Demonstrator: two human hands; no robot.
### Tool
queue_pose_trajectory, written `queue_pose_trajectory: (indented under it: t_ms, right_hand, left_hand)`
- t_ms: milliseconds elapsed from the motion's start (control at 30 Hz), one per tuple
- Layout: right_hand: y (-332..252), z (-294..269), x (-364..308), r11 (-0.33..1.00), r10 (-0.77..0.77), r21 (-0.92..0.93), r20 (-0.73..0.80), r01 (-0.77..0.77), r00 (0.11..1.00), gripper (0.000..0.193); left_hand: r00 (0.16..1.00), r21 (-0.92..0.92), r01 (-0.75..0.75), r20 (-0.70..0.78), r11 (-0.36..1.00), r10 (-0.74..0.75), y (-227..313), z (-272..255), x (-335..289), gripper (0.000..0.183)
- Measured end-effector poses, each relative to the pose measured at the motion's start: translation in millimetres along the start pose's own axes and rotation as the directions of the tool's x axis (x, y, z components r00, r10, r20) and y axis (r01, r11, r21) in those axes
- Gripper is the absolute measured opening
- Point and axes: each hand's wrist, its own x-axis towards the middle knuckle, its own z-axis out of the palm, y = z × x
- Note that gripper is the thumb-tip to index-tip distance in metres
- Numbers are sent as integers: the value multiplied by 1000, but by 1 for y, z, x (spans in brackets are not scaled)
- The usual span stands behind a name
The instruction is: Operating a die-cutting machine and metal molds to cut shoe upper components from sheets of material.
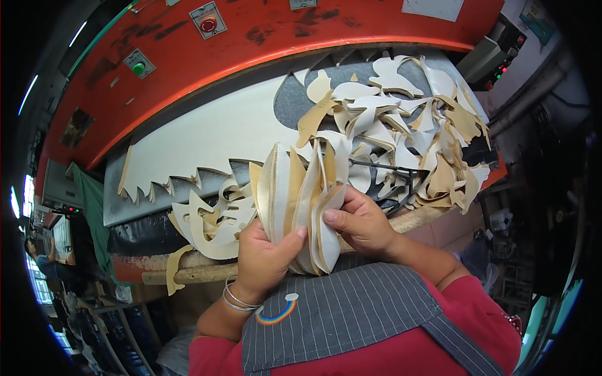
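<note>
Between my hands, in front of the striped apron, is a fanned stack of cut sheet pieces [280, 188], white on one face and tan on the other, with curved outlines. My left hand [266, 254] grips the stack from the left, its thumb laid over the lower part. From the right, my right hand [360, 224] pinches the same stack, thumb on the near face. Some of its fingers are hidden behind the pieces. Just beyond my right hand lies a black metal cutting die [411, 182], partly covered by scraps.
A heap of white and tan offcuts [448, 125] covers the table's right side. A large layered white sheet [213, 135] with a jagged cut edge lies at left, more scraps [210, 229] before it. Behind rises a red machine beam [163, 56] with a green button [138, 68] and red button [208, 24].
</note>
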Motion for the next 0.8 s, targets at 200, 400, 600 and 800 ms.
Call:
queue_pose_trajectory:
  t_ms: [200, 400, 600, 800]
  right_hand:
    - [-5, -6, -4, 996, 75, 34, 49, -77, 996, 37]
    - [-9, -10, -6, 995, 95, -24, 106, -93, 990, 39]
    - [-8, -16, -6, 992, 109, 43, 129, -115, 986, 37]
    - [-3, -17, -5, 977, 98, 170, 169, -127, 981, 36]
  left_hand:
    - [1000, 75, -24, 10, 997, 23, 2, 8, 3, 28]
    - [999, 146, -44, 3, 988, 44, 3, 13, 5, 28]
    - [999, 175, -45, 3, 983, 45, 6, 18, 5, 30]
    - [998, 88, -50, 35, 995, 47, 9, 17, 0, 31]
